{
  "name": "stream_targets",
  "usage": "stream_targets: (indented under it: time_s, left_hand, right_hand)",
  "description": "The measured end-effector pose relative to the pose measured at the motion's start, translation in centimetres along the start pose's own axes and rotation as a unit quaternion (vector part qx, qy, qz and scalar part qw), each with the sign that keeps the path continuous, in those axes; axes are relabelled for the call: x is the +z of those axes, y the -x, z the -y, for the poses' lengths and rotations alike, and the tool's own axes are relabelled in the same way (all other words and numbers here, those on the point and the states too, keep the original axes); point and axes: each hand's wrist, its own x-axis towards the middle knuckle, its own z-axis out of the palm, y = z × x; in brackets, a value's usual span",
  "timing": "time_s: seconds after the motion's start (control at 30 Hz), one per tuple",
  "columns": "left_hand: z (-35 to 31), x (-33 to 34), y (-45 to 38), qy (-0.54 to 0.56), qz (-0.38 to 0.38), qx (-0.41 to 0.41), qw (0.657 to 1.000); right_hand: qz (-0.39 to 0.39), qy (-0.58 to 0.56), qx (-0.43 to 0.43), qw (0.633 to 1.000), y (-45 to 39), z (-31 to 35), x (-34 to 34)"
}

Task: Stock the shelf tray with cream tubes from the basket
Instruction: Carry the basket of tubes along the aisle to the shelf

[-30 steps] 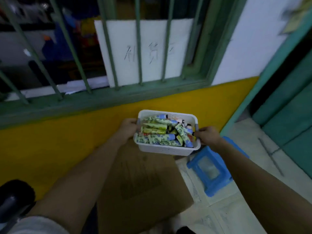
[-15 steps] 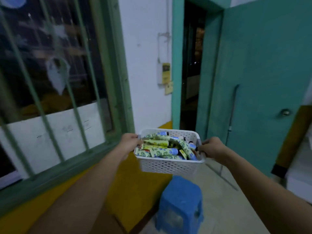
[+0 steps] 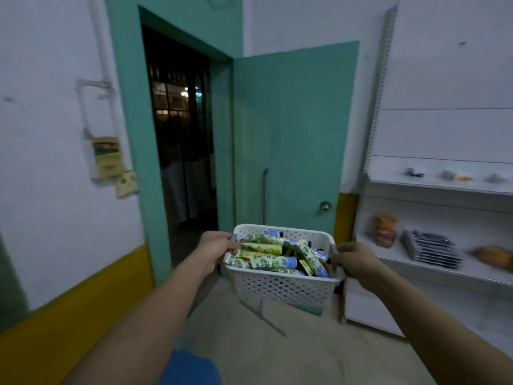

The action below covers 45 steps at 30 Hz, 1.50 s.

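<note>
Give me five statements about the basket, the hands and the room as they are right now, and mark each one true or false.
1. Both hands grip the white basket, the left hand at one end and the right hand at the other. True.
2. The basket is empty. False: it is piled with cream tubes.
3. The basket rests on a shelf. False: it is held in the air, above the floor.
4. The teal door stands open beside a dark doorway. True.
5. The white shelves stand to the left of the basket. False: they are on the right, with a few blurred goods on them.
</note>
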Motion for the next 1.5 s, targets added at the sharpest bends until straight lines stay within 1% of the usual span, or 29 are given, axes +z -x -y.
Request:
stream_targets:
  time_s: [0.17, 0.37, 0.5, 0.63, 0.77, 0.83, 1.0, 1.1, 1.17, 1.33, 1.4, 1.5]
  left_hand:
    - [-0.6, 11.7, -6.0, -0.012, 0.070, 0.009, 0.997]
    - [1.0, 25.1, -14.2, -0.022, 0.155, -0.010, 0.988]
    - [1.4, 33.9, -20.3, -0.023, 0.214, -0.012, 0.976]
    - [1.3, 42.8, -26.1, -0.042, 0.270, -0.001, 0.962]
    - [1.4, 52.2, -30.6, -0.047, 0.323, 0.008, 0.945]
    - [1.7, 56.8, -31.7, -0.060, 0.342, 0.014, 0.938]
    - [2.5, 68.7, -33.3, -0.070, 0.397, -0.005, 0.915]
    - [3.7, 76.7, -34.0, -0.076, 0.425, -0.019, 0.902]
    - [4.6, 82.3, -34.1, -0.083, 0.437, -0.026, 0.895]
    - [6.1, 95.3, -33.2, -0.143, 0.467, 0.014, 0.872]
    - [6.3, 100.2, -33.0, -0.153, 0.487, 0.016, 0.860]
    - [6.4, 106.7, -32.4, -0.158, 0.498, 0.018, 0.853]
  right_hand:
    - [-0.048, -0.053, 0.037, 0.997, -4.6, -3.2, -8.4]
    - [-0.119, -0.063, 0.077, 0.988, -11.9, -7.5, -16.1]
    - [-0.168, -0.049, 0.100, 0.979, -17.6, -9.5, -20.3]
    - [-0.221, -0.058, 0.135, 0.964, -23.5, -11.3, -24.5]
    - [-0.274, -0.058, 0.149, 0.948, -28.2, -13.7, -29.1]
    - [-0.302, -0.045, 0.163, 0.938, -29.8, -14.9, -31.5]
    - [-0.358, -0.063, 0.199, 0.910, -34.2, -19.7, -38.8]
    - [-0.377, -0.073, 0.230, 0.894, -36.7, -23.7, -43.6]
    - [-0.384, -0.077, 0.236, 0.889, -38.4, -26.6, -47.1]
    - [-0.398, -0.074, 0.265, 0.875, -41.5, -32.2, -55.9]
    - [-0.404, -0.076, 0.273, 0.869, -42.4, -33.6, -59.8]
    - [-0.427, -0.066, 0.275, 0.859, -43.7, -35.2, -65.0]
